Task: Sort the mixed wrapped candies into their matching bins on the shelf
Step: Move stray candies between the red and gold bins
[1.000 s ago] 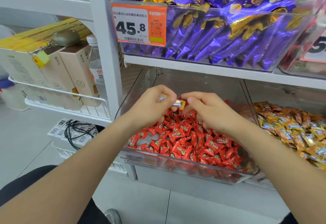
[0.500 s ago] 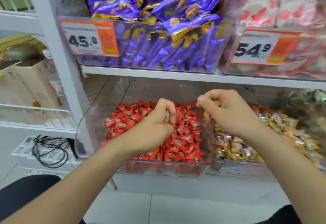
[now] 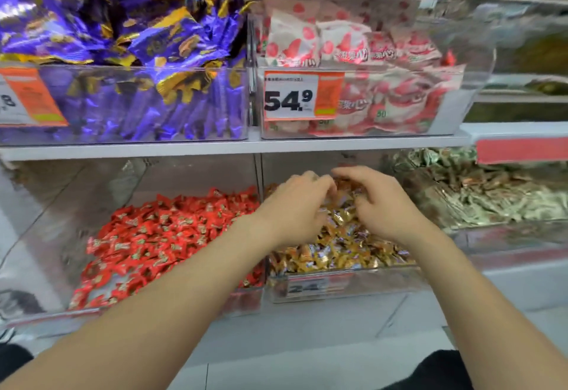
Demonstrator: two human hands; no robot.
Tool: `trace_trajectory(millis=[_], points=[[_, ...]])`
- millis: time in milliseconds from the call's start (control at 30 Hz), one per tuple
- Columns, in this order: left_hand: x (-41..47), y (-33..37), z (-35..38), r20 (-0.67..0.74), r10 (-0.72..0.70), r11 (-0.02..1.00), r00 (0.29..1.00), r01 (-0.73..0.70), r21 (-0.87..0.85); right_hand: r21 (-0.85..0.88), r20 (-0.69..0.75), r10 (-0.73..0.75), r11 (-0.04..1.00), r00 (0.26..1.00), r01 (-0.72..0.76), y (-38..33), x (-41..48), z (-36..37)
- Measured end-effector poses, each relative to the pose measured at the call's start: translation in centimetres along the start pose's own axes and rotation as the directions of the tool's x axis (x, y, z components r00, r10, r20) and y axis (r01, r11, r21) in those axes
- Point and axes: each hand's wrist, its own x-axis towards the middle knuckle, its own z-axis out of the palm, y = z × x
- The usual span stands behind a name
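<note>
Both my hands hover over the clear bin (image 3: 362, 289) of gold-wrapped candies (image 3: 344, 254), low on the shelf at centre right. My left hand (image 3: 292, 208) is cupped, its fingertips bent down toward the gold pile. Blur and the back of the hand hide whether it holds a candy. Just to the right, my right hand (image 3: 381, 208) has its fingers loosely spread and bent over the same pile, and I see nothing gripped in it. The neighbouring bin (image 3: 46, 317) on the left holds red-wrapped candies (image 3: 159, 245).
A third low bin at the right holds green and silver candies (image 3: 491, 199). On the shelf above stand a bin of purple packs (image 3: 123, 51) and a bin of white-and-red strawberry packs (image 3: 353, 48) with a 54.9 price tag (image 3: 292, 97). Grey floor lies below.
Both hands moved right, from above the red candies to above the gold candies. The view swung right and up. The pinch of each hand seen earlier has loosened.
</note>
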Motion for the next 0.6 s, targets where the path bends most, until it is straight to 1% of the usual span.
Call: trace_trajectory(millis=[33,67,100,133,167,200,233,267,300,333,367,400,433,467,533,600], points=[[-0.5,-0.3,-0.3,-0.062,0.006,1.000,0.998,-0.006,0.000,0.000,-0.028,0.002,1.000,1.000,-0.002,-0.1,0.1,-0.1],[-1.3,-0.7,-0.7,-0.160,0.005,1.000,0.987,-0.010,-0.027,0.005,-0.035,0.011,1.000,0.999,-0.011,-0.4,0.3,-0.1],[-2.4,-1.3,-1.0,-0.285,-0.008,0.998,0.959,-0.011,-0.064,0.018,-0.026,0.027,0.999,0.999,-0.026,-0.9,0.3,0.0],[-3.8,-2.1,-1.1,-0.404,-0.048,0.995,0.914,0.008,-0.100,0.049,0.001,0.037,0.998,0.999,-0.037,-1.6,0.3,0.2],[-5.3,-3.2,-1.3,-0.482,-0.107,0.990,0.870,0.049,-0.132,0.088,0.033,0.031,0.996,0.999,-0.034,-2.5,0.2,0.3],[-6.7,-4.6,-1.1,-0.505,-0.163,0.983,0.847,0.094,-0.159,0.119,0.064,0.004,0.993,0.998,-0.012,-3.5,0.1,0.5],[-8.2,-5.9,-0.9,-0.476,-0.195,0.977,0.858,0.125,-0.174,0.137,0.095,-0.036,0.990,0.995,0.023,-4.6,0.0,0.9],[-9.5,-7.3,-0.6,-0.388,-0.196,0.975,0.900,0.135,-0.179,0.141,0.130,-0.080,0.988,0.988,0.061,-5.7,0.0,1.4],[-10.6,-8.5,-0.3,-0.244,-0.167,0.976,0.955,0.125,-0.177,0.132,0.167,-0.126,0.986,0.978,0.104,-6.8,0.0,2.0],[-11.4,-9.4,0.0,-0.059,-0.118,0.982,0.991,0.108,-0.156,0.121,0.200,-0.172,0.981,0.965,0.150,-7.8,0.2,2.7],[-11.8,-10.1,0.2,0.123,-0.078,0.990,0.989,0.092,-0.109,0.113,0.226,-0.214,0.975,0.950,0.192,-8.5,0.5,3.4],[-12.1,-10.5,0.2,0.264,-0.086,0.995,0.961,0.095,-0.024,0.107,0.244,-0.249,0.968,0.937,0.229,-9.2,0.8,4.1],[-12.3,-10.8,0.0,0.343,-0.128,0.991,0.930,0.103,0.091,0.096,0.256,-0.274,0.962,0.927,0.257,-9.6,1.1,4.8],[-12.4,-11.1,-0.3,0.369,-0.166,0.975,0.914,0.096,0.201,0.084,0.267,-0.288,0.958,0.920,0.275,-10.0,1.4,5.5],[-13.1,-12.0,-1.1,0.347,-0.219,0.927,0.912,0.083,0.366,0.057,0.279,-0.275,0.961,0.920,0.270,-10.4,1.9,6.5],[-14.4,-13.2,-2.3,0.345,-0.333,0.864,0.877,0.137,0.484,0.039,0.289,-0.280,0.959,0.916,0.281,-10.7,2.2,7.3]])
